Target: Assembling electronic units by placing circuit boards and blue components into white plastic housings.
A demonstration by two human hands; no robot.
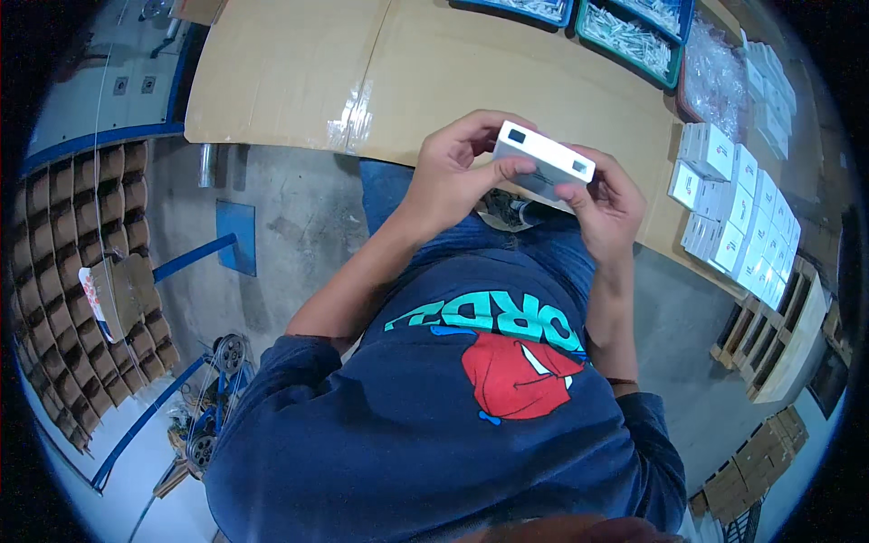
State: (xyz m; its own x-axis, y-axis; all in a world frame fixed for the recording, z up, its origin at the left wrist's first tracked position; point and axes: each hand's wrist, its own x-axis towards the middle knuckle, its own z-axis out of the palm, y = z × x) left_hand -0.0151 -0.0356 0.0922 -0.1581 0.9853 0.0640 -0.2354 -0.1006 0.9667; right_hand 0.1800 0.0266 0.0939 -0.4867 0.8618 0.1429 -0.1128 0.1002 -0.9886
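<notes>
Two hands pinch the white box [543, 163]: my left hand [453, 176] and right hand [608, 210] grip opposite ends; it probably slips floorward if either loosens.

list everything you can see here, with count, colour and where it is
small box: one, white with dark marks on its edge, held in both hands above the lap
stacked small boxes: many, white, in rows on the right of the table
table: one, covered in brown cardboard, across the top
trays: at least three, blue and green, holding small white pieces, top of the table
clear bags: a pile, see-through, top right
divided carton: one, brown, on the floor at left
left hand: one, gripping the box's left end
right hand: one, gripping the box's right end
</notes>
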